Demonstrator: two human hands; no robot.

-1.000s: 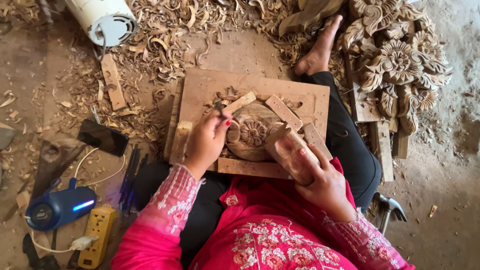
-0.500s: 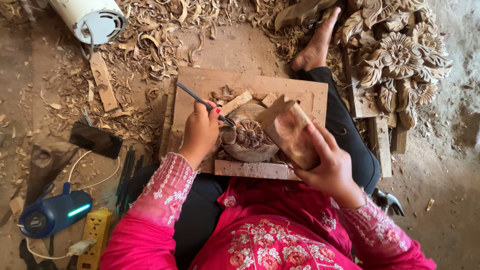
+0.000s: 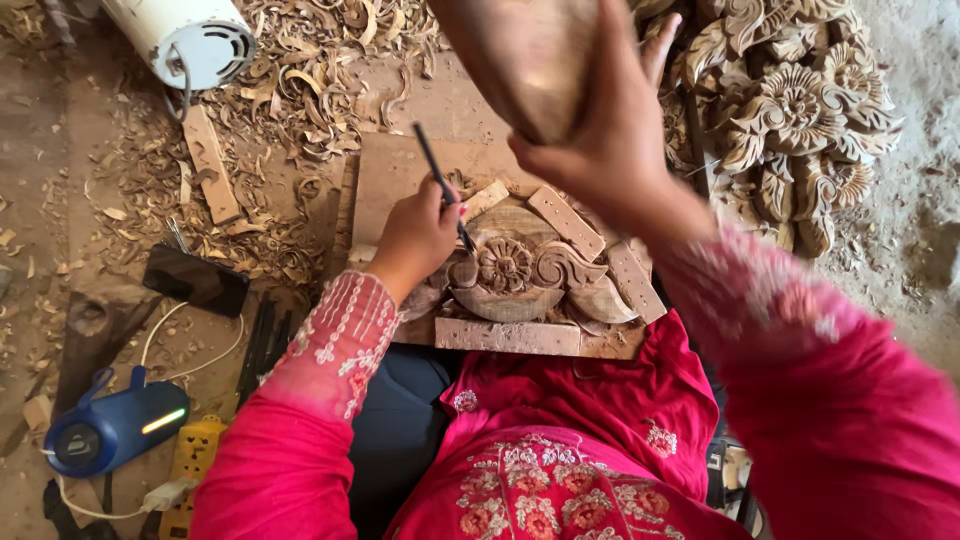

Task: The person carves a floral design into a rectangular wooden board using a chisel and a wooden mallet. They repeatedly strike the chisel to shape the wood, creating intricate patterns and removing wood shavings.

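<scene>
A wooden board lies across my lap with a carved wooden flower-and-scroll piece held on it by small wooden blocks. My left hand grips a thin dark chisel, its tip on the carving's upper left near the rosette. My right hand is raised high, close to the camera, gripping a wooden mallet above the board. Both of my sleeves are pink with embroidery.
Wood shavings cover the ground at the back left. A white cylindrical appliance lies at top left. Finished carved pieces are stacked at right. A black phone, blue speaker, yellow power strip and dark tools lie at left.
My right hand has lifted the mallet from beside the carving up toward the camera. My left hand keeps the chisel on the carving, now more upright.
</scene>
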